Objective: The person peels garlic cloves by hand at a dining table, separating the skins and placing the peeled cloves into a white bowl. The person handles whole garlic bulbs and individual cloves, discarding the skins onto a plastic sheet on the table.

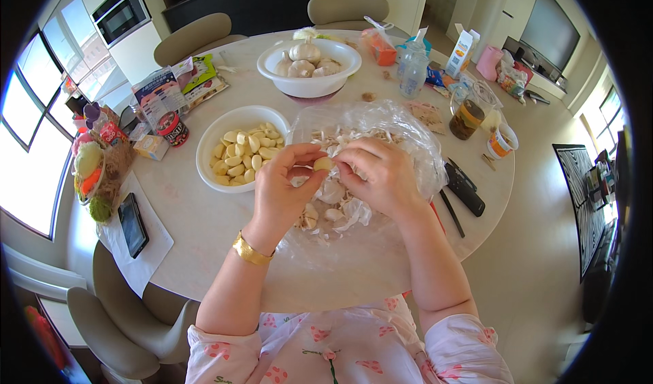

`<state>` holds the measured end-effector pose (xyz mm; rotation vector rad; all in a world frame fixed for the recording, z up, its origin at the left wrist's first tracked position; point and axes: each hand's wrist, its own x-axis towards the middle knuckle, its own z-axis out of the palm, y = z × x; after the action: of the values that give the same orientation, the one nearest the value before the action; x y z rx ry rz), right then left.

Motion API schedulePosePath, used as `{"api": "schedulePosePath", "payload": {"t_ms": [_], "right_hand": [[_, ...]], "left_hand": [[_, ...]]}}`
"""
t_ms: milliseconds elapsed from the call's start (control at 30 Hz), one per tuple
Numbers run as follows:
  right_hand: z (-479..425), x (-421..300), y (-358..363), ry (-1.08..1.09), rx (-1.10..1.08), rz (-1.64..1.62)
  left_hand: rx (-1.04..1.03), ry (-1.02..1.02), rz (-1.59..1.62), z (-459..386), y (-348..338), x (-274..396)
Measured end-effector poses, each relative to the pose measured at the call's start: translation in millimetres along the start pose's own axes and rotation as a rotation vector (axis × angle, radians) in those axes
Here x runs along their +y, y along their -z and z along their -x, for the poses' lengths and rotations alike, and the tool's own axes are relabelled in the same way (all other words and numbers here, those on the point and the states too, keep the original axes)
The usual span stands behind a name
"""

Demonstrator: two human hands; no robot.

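My left hand (293, 180) holds a pale garlic clove (323, 164) between thumb and fingers, over a clear plastic bag (428, 154) spread on the table. My right hand (377, 172) has its thumb and fingertips pinched at the clove's right side; whether they grip skin or the clove itself is hard to tell. Below the hands, a garlic bulb (331, 191), loose cloves and papery skins (355, 213) lie on the bag. To the left stands a white bowl (205, 172) of peeled cloves (235, 160). Behind, another white bowl (308, 85) holds whole garlic bulbs (305, 51).
Right of the bag lie a black-handled tool (464, 190) and a dark stick (452, 213). Farther back are a glass jug (467, 118), a paper cup (502, 141), plastic bottles (412, 73) and a carton (462, 52). A smartphone (133, 226) and a decorated basket (97, 172) sit left.
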<state>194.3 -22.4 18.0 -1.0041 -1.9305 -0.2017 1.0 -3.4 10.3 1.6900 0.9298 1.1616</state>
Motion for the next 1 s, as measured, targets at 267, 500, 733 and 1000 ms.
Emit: {"api": "schedulePosePath", "payload": {"t_ms": [267,500,733,1000], "right_hand": [[2.1,-2.2,-4.5,-0.193,0.012,-0.149],[1.2,-2.0,-2.2,-0.325,0.003,-0.188],[1.6,-2.0,-3.9,-0.343,0.028,-0.23],[2.2,-1.7,-6.9,-0.33,0.07,-0.211]], "left_hand": [[-0.01,-0.007,0.029,0.1,-0.2,0.0],[-0.005,-0.052,0.046,0.9,-3.0,-2.9],[-0.04,0.015,0.187,1.8,-3.7,-2.9],[-0.067,0.063,0.188,2.1,-0.7,-0.9]]}}
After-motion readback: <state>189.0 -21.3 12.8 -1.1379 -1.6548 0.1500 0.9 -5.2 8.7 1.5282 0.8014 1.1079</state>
